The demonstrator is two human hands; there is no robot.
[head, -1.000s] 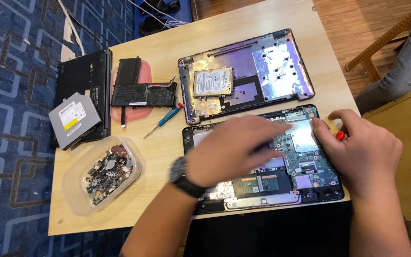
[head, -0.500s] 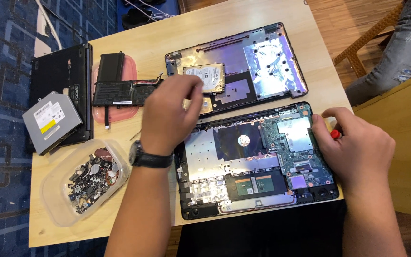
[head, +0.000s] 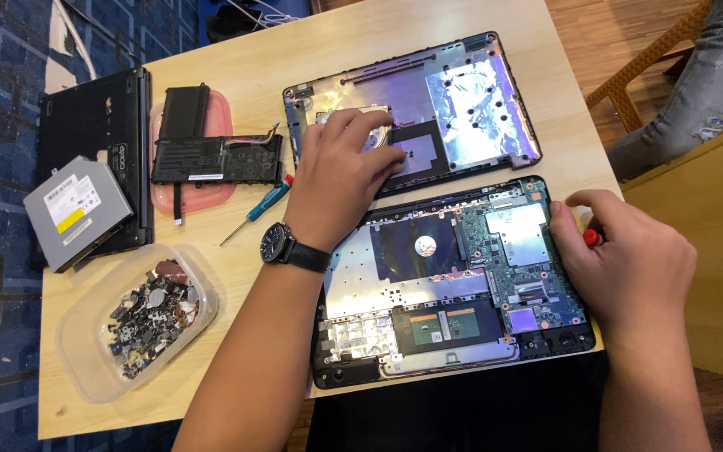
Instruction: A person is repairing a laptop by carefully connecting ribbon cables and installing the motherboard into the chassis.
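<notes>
Head view: left hand moved from the open laptop base up to the hard drive in the back cover.
The left hand now grips the drive, its long axis roughly left-right. The right hand stays closed on a red-handled screwdriver at the base's right edge, on the table.

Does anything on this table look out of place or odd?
Mostly the optical drive: it lies tilted, half on a black laptop and overhanging the table edge. The blue screwdriver lies loose and slanted beside the battery. Nothing looks spilled.
</notes>
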